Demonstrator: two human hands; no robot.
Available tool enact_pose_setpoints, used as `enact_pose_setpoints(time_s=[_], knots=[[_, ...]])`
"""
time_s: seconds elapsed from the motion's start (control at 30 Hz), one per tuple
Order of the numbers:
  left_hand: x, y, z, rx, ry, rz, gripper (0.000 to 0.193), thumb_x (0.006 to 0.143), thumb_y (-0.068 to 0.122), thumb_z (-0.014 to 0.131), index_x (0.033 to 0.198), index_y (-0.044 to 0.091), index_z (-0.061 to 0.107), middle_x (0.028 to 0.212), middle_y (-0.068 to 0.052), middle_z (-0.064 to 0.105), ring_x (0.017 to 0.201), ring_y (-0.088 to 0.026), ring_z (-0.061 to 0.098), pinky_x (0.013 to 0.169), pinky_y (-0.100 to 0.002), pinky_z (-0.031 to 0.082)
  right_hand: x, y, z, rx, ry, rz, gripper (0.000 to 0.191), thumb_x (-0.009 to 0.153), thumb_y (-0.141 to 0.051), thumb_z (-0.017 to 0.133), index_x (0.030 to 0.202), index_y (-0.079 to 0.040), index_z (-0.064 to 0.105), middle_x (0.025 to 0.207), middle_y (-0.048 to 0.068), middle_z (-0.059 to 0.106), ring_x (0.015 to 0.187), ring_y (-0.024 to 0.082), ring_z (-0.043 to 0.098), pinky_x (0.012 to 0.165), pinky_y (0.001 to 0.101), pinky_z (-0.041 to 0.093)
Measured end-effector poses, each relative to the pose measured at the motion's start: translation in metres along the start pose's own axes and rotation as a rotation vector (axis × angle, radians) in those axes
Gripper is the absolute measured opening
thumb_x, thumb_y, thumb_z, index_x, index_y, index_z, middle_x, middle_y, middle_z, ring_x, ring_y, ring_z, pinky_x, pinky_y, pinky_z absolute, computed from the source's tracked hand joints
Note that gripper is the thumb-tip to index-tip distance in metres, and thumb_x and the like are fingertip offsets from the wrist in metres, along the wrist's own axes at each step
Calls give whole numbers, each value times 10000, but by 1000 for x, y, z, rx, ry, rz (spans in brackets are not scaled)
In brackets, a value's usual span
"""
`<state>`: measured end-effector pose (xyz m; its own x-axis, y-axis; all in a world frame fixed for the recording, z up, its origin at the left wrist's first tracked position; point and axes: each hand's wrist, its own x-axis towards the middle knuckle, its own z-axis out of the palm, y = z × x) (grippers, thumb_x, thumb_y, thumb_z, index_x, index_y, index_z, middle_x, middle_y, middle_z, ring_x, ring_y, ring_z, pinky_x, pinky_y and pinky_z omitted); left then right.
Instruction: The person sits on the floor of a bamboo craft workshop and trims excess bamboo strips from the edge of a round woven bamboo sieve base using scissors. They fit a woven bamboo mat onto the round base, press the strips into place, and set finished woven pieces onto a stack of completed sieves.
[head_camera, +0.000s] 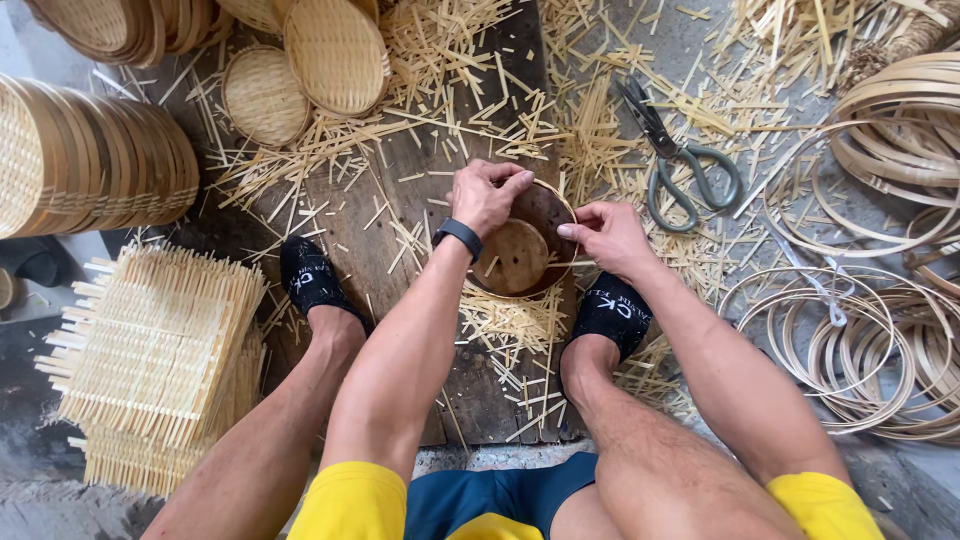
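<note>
Mould (520, 255) on board (400, 210), scissors (680, 165) right, mat stack (155, 345) left

— What sort of place is this?
— A basket-weaving workshop, worked at floor level. Bamboo offcuts (470, 60) litter a worn wooden board (400, 230).
— What else shows it?
— Stacks of finished woven baskets (90, 150), a pile of square woven mats (150, 340), coiled bamboo hoops (860, 340) and a pair of shears (680, 160) lying in the scraps.

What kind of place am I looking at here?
Likely a bamboo basket-weaving workshop: stacked round woven baskets, square woven bamboo mats, coiled bamboo hoops and grey-handled scissors lie among strip offcuts.
</note>
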<state>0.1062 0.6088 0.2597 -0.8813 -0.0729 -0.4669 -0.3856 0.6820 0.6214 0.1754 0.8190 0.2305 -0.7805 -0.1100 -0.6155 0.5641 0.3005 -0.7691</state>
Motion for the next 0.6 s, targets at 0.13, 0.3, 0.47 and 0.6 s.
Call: enact_pose_setpoints(time_s=[0.13,0.3,0.47,0.6], knots=[[-2,12,9,7,39,37,300,729,491,842,928,268,857,923,-33,655,995,-256,643,954,-489,430,3,7,2,191,37,79,229,804,-120,852,945,41,772,772,94,750,604,116,675,541,277,572],[0,18,17,-6,49,13,288,714,480,825,900,261,846,942,-19,677,971,-233,656,913,-467,455,-1,8,2,131,141,50,225,796,-134,874,917,34,784,725,89,736,551,108,655,505,267,547],[-4,12,11,-9,118,69,374,944,471,701,994,122,826,1054,-80,656,1033,-247,624,996,-491,370,-15,9,6,-188,231,18,256,806,-199,893,960,-17,800,781,86,757,643,109,667,575,247,531],[-27,-29,-5,-69,443,-2,374,984,373,667,1193,82,774,1070,-123,693,990,-233,661,927,-360,537,-27,27,8,3,167,104,312,823,-201,864,1017,-3,720,827,86,744,658,105,677,594,261,574]])
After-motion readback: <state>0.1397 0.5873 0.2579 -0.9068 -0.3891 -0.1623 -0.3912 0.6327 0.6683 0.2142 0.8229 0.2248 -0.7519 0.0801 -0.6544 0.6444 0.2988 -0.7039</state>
